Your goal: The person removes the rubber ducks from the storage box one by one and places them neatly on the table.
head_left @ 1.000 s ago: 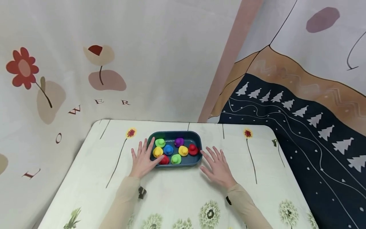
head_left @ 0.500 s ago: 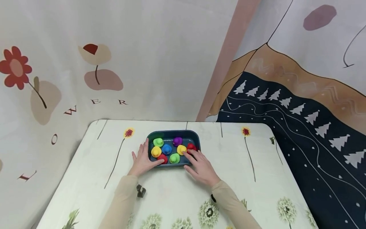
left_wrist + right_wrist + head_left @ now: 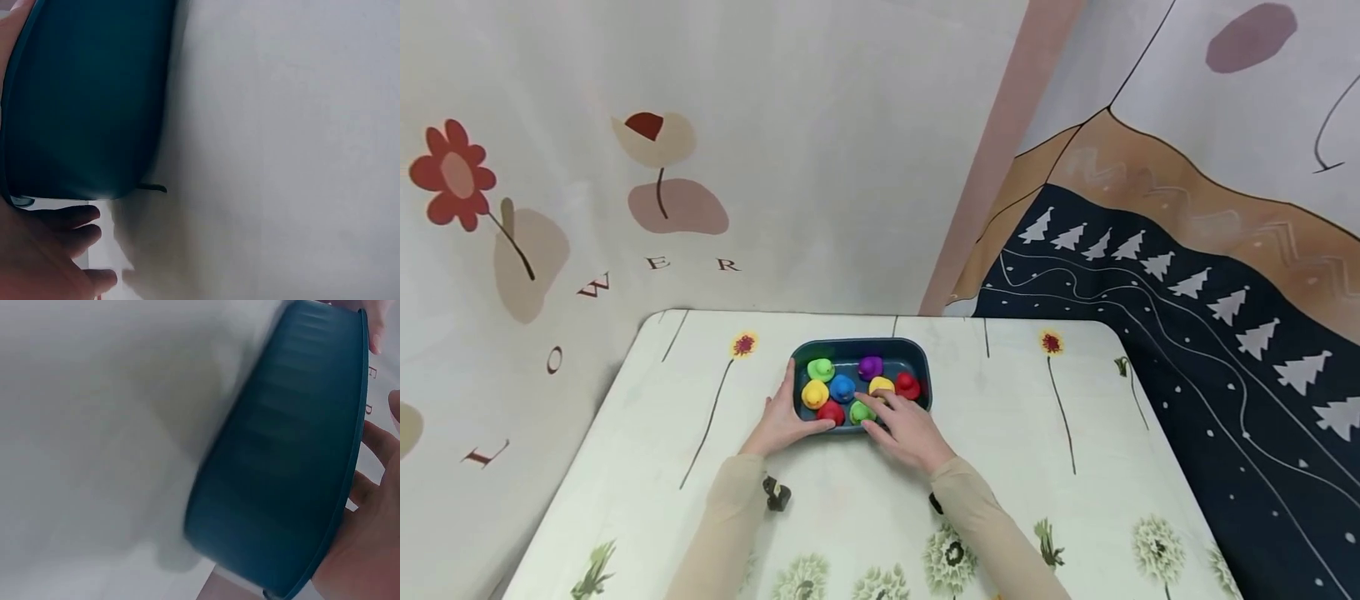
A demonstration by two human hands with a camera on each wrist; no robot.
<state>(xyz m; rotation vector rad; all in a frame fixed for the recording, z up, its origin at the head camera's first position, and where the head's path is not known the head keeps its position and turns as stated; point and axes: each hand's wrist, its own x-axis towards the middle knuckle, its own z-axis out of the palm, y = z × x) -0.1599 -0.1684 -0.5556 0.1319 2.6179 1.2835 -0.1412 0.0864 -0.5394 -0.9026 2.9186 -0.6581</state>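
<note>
A dark blue tray (image 3: 844, 364) holds several small rubber ducks. My left hand (image 3: 779, 425) grips the tray's left end, thumb along the front rim and fingers against the end wall. Over the front right part of the tray reaches my right hand (image 3: 912, 431). Its thumb and index finger stand apart on either side of a green duck (image 3: 861, 412), and its other fingers overlap a yellow duck (image 3: 881, 384). Beside these lie a blue duck (image 3: 842, 388) and a red duck (image 3: 907, 384). In the right wrist view, the fingers hang over the tray's rim (image 3: 357, 456).
Toward the left end of the tray lie another green duck (image 3: 821, 369), yellow duck (image 3: 815, 394) and red duck (image 3: 831, 412). A purple duck (image 3: 870, 367) is near the back wall. The flower-print table (image 3: 1000, 392) ends against hanging curtains (image 3: 820, 208).
My right hand has moved left from beside the tray to over its ducks. My left hand has stayed at the tray's left end, its fingers drawn in closer to the wall.
</note>
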